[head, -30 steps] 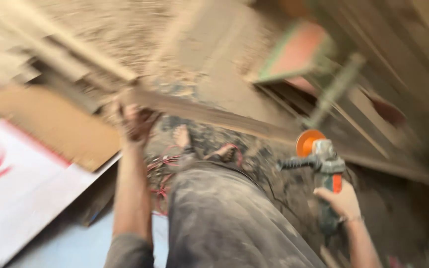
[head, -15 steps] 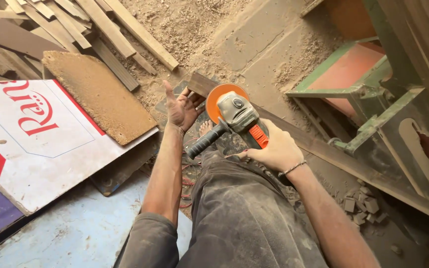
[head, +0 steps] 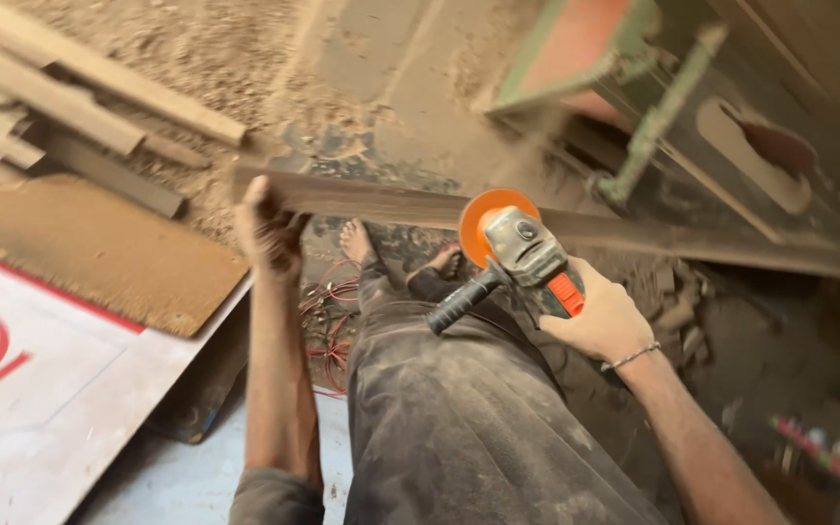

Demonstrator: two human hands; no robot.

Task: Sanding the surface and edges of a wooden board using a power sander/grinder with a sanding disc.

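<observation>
Two hands (head: 269, 233) (head: 600, 319), grinder (head: 517, 255), plank (head: 391, 204)

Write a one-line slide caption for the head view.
Left hand steadies a long wooden plank while the right hand holds an angle grinder against it.

Sawdust (head: 216, 49) covers the floor at the top. Loose wooden slats (head: 70, 87) lie at the upper left — overlapping, at slightly different angles. Below them a brown board (head: 89, 248) rests on a white panel (head: 60, 408) with red markings (partly cut off by the frame edge). A tangle of red wire (head: 328, 326) sits on the ground just beside the bare feet (head: 357, 243). At the upper right stands a green and orange machine (head: 653, 107) — blurred. Small wood offcuts (head: 678, 311) lie below it.
</observation>
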